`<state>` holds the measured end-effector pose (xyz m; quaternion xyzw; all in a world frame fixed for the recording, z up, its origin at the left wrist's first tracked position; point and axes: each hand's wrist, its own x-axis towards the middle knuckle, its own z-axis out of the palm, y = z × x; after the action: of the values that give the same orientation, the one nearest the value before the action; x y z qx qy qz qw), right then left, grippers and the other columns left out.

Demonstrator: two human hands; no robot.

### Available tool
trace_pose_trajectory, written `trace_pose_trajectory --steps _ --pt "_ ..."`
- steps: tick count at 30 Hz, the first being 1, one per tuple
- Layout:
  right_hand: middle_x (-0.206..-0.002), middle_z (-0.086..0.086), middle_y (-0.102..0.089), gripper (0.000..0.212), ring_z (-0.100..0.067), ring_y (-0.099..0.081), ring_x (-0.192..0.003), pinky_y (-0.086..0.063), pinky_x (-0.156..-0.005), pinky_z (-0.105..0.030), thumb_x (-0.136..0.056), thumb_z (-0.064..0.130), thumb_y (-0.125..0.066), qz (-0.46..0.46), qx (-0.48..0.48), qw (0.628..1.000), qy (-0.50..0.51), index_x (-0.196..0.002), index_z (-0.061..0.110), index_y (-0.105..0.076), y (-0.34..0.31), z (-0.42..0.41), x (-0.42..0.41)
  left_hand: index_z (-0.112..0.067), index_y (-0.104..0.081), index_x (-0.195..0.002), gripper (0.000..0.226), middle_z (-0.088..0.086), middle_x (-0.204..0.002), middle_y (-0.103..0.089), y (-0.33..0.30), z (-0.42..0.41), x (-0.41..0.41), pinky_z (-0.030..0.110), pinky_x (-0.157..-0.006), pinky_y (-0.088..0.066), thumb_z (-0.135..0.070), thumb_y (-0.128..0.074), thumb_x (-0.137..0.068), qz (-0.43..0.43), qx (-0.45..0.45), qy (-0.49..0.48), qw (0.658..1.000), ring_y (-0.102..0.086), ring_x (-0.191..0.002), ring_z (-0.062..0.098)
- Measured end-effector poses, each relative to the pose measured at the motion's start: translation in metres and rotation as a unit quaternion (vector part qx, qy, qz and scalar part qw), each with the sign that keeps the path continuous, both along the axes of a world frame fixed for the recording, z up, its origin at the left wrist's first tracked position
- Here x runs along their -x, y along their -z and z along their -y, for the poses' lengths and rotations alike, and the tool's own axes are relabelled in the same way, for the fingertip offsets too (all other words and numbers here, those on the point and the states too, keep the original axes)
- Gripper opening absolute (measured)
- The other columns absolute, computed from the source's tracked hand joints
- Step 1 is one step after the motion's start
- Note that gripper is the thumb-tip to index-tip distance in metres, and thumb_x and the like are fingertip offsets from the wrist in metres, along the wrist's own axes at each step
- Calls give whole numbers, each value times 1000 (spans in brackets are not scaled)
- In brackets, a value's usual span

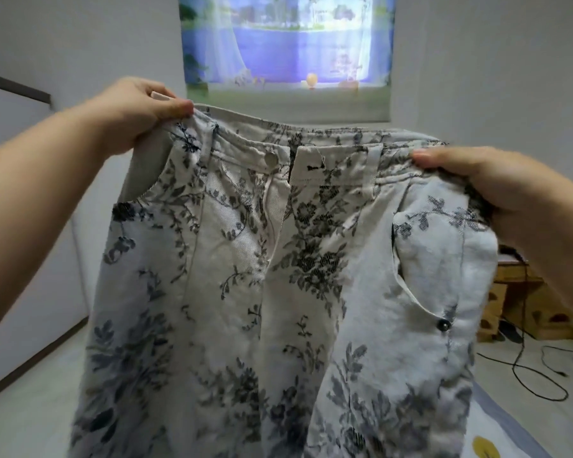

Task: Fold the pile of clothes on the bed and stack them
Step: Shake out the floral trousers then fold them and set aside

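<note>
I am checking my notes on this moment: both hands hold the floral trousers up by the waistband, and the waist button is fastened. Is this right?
Not quite. In the head view the left hand and right hand do hold the floral trousers up by the waistband, but the waist button is unfastened: the fly hangs open beside it.

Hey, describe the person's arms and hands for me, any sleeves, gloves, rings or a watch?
Both forearms are bare as far as the picture shows, with no sleeve in view. The left hand and right hand wear no gloves, and no ring, watch or bracelet shows. A short, unpainted nail shows on the left hand.
</note>
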<state>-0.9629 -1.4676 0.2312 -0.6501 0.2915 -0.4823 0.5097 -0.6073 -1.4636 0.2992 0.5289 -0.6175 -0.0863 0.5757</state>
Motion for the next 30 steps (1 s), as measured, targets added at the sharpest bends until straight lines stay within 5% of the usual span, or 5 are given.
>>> trace_pose_trajectory --steps 11,16,21,25,30 --pt "-98 -21 -71 40 -32 -70 -89 -59 -71 -36 -70 14 -68 27 -182 978 99 -104 -7 -65 133 43 49 -17 -61 -71 16 3 -67 -61 110 109 62 14 -41 -46 -24 -71 -81 77 -134 12 988 -54 -58 12" --pt "-89 -24 -71 23 -31 -71 -75 -59 -67 -38 -81 7 -66 22 -230 956 183 -96 -11 -64 203 78 102 -17 -63 -67 18 2 -69 -62 181 178 122 23 -58 -46 -25 -72 -80 117 -189 54 973 -55 -64 12" --pt "-63 -16 -70 11 -21 -67 -52 -54 -47 -25 -79 4 -70 -10 -264 933 245 -80 -4 -62 272 121 164 -10 -64 -68 16 2 -65 -62 254 248 197 19 -52 -45 -19 -71 -80 141 -261 111 948 -54 -62 12" --pt "-69 -22 -65 15 -28 -61 -64 -47 -67 -37 -76 7 -74 -43 -293 911 286 -78 -2 -62 333 156 213 -6 -64 -69 14 -3 -62 -60 319 302 262 16 -53 -40 -14 -70 -81 164 -289 146 932 -53 -60 6" --pt "-77 -29 -66 30 -34 -62 -68 -44 -66 -38 -72 9 -78 -88 -346 870 339 -83 -13 -62 408 190 264 -3 -69 -75 16 1 -68 -64 404 364 325 22 -66 -44 -18 -73 -78 194 -329 164 909 -58 -69 14"
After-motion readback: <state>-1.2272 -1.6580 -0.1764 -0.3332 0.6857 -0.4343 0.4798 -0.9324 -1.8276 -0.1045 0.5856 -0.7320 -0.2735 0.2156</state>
